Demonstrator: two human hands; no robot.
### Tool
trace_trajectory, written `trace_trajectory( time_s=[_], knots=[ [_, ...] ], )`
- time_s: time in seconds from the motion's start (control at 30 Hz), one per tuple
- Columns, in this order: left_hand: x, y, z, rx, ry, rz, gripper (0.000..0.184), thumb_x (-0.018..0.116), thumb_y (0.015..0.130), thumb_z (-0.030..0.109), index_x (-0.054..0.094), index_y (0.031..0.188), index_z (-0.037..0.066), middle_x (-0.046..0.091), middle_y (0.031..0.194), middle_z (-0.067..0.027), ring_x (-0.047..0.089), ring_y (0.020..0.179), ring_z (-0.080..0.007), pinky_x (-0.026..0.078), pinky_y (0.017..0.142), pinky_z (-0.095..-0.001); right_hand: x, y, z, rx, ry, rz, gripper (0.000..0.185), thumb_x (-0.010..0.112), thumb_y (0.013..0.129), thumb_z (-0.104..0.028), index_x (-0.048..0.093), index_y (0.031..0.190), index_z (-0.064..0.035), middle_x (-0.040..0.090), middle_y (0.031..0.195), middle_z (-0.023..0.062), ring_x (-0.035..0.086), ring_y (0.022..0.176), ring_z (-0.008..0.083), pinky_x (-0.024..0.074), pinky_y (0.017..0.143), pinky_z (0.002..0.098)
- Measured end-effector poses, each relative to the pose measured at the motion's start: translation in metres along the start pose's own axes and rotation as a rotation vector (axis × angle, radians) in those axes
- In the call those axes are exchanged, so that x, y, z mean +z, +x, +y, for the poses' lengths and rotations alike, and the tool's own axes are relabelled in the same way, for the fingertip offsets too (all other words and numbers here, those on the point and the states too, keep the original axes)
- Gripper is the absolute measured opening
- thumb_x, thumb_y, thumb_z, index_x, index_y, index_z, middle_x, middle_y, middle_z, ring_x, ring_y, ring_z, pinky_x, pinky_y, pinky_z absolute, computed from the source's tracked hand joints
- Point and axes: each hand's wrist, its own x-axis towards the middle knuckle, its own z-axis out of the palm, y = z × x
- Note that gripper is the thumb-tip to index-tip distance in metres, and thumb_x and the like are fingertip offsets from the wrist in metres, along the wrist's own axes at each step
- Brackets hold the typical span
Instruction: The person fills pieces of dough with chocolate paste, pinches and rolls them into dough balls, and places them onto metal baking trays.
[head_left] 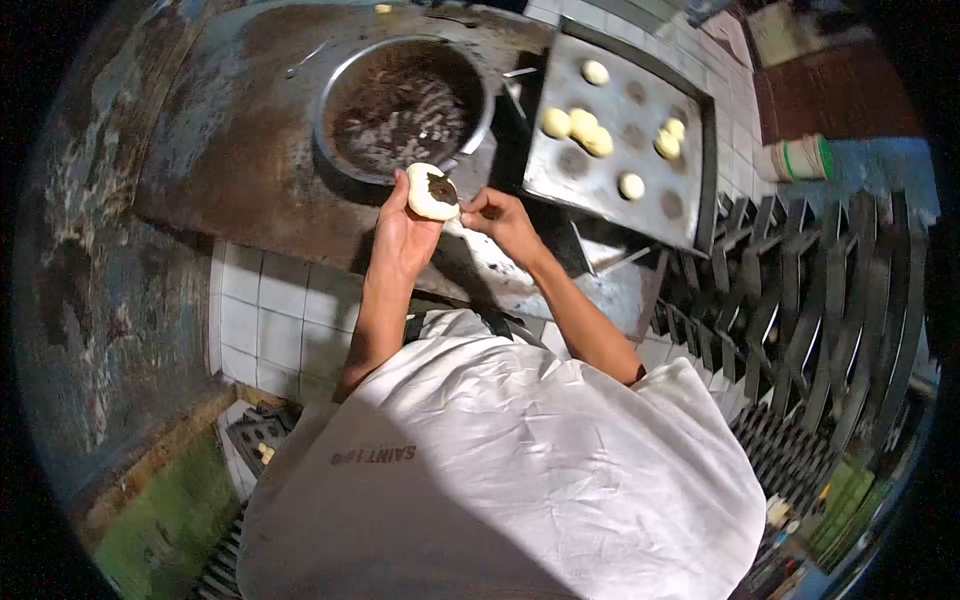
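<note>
In my left hand lies a flattened round of pale dough, held up with the thumb at its left edge. A dark brown filling sits on the dough's face. My right hand is closed in a pinch beside the dough's right edge; what the fingertips hold, if anything, is too small to tell. Just beyond the dough stands a wide metal bowl with crumbly dark filling inside, and a flat metal piece shows at its near rim.
A metal baking tray with several pale dough balls is at the right of the worn table. A small spoon-like utensil lies left of the bowl. Dark metal racks stand at the right, with a green-banded container behind.
</note>
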Motion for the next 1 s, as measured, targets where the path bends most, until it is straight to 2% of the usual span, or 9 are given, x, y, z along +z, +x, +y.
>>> trace_trajectory(
  time_s=[0.3, 0.37, 0.4, 0.5, 0.63, 0.7, 0.83, 0.97, 1.0],
  knots=[
    [0.031, -0.039, -0.112, -0.217, -0.086, -0.212, 0.038, 0.052, 0.106, 0.038, 0.063, 0.122, 0.005, 0.067, 0.121, -0.0116, 0.062, 0.116, -0.0273, 0.046, 0.109, -0.0465, -0.095, -0.195, 0.139, 0.14, 0.044, 0.409, 0.009, 0.073, 0.092, -0.011, 0.068, 0.093, -0.0027, 0.072, 0.092, 0.0064, 0.068, 0.085, 0.0166, 0.0538, 0.076, 0.0322],
    [0.027, -0.044, -0.123, -0.262, -0.129, -0.266, 0.048, 0.051, 0.106, 0.045, 0.06, 0.126, 0.002, 0.066, 0.126, -0.0142, 0.06, 0.121, -0.0291, 0.043, 0.112, -0.0476, -0.114, -0.197, 0.153, 0.267, -0.397, 0.437, 0.017, 0.066, 0.096, -0.018, 0.069, 0.098, -0.0012, 0.071, 0.094, 0.0157, 0.069, 0.089, 0.0227, 0.0532, 0.08, 0.0365],
    [0.033, -0.053, -0.127, -0.296, -0.108, -0.247, 0.056, 0.049, 0.105, 0.05, 0.058, 0.129, 0.0, 0.064, 0.128, -0.0159, 0.059, 0.122, -0.0302, 0.041, 0.113, -0.0481, -0.115, -0.195, 0.146, 0.142, -0.869, 0.418, 0.024, 0.062, 0.102, -0.023, 0.068, 0.103, 0.0, 0.071, 0.087, 0.0059, 0.063, 0.073, 0.0143, 0.0506, 0.068, 0.0317],
    [0.034, -0.068, -0.135, -0.317, -0.035, -0.201, 0.075, 0.047, 0.101, 0.062, 0.051, 0.135, -0.005, 0.06, 0.134, -0.02, 0.055, 0.127, -0.0331, 0.037, 0.115, -0.0488, -0.1, -0.178, 0.108, -0.199, -0.932, 0.508, 0.03, 0.061, 0.103, -0.029, 0.068, 0.112, -0.001, 0.073, 0.09, 0.0052, 0.066, 0.074, 0.0195, 0.0512, 0.068, 0.0365],
    [0.042, -0.085, -0.138, -0.376, 0.093, -0.382, 0.073, 0.051, 0.099, 0.062, 0.052, 0.135, -0.003, 0.061, 0.133, -0.0186, 0.055, 0.127, -0.0328, 0.038, 0.113, -0.0477, -0.048, -0.16, -0.033, 0.14, 0.199, 0.323, 0.041, 0.058, 0.105, -0.037, 0.064, 0.128, -0.0036, 0.071, 0.112, 0.0042, 0.066, 0.097, 0.0187, 0.0522, 0.083, 0.0351],
    [0.033, -0.082, -0.138, -0.272, 0.223, -0.156, 0.07, 0.051, 0.101, 0.059, 0.051, 0.136, -0.002, 0.061, 0.133, -0.0173, 0.056, 0.126, -0.0326, 0.038, 0.113, -0.0478, -0.053, -0.15, -0.04, 0.328, 0.684, -0.028, 0.051, 0.06, 0.104, -0.039, 0.053, 0.143, -0.0059, 0.06, 0.134, 0.0035, 0.06, 0.114, 0.0162, 0.0487, 0.098, 0.0332],
    [0.042, -0.093, -0.117, -0.043, 0.635, -0.169, 0.029, 0.06, 0.099, 0.022, 0.06, 0.122, 0.003, 0.065, 0.114, -0.0078, 0.061, 0.109, -0.0195, 0.046, 0.103, -0.0394, -0.047, -0.162, -0.051, -0.033, 0.052, 0.061, 0.064, 0.076, 0.088, -0.016, 0.05, 0.146, -0.0063, 0.063, 0.13, 0.0091, 0.062, 0.116, 0.0241, 0.0513, 0.097, 0.0391],
    [0.052, -0.111, -0.091, -0.033, 0.952, -0.26, 0.048, 0.069, 0.086, 0.001, 0.057, 0.133, -0.001, 0.064, 0.12, -0.0064, 0.061, 0.112, -0.0167, 0.048, 0.099, -0.0328, -0.041, -0.168, -0.086, -0.401, -0.716, 0.113, 0.09, 0.083, 0.076, 0.0, 0.039, 0.153, -0.0073, 0.06, 0.135, 0.0177, 0.064, 0.116, 0.0269, 0.0532, 0.095, 0.0393],
    [0.053, -0.114, -0.083, -0.015, 1.005, -0.276, 0.059, 0.072, 0.079, -0.009, 0.057, 0.136, -0.002, 0.063, 0.124, -0.0066, 0.061, 0.113, -0.0165, 0.05, 0.097, -0.0313, -0.035, -0.164, -0.094, -0.473, -0.743, 0.154, 0.078, 0.083, 0.079, -0.005, 0.047, 0.148, -0.0073, 0.064, 0.129, 0.0199, 0.068, 0.11, 0.0297, 0.0557, 0.089, 0.0369]
  ],
)
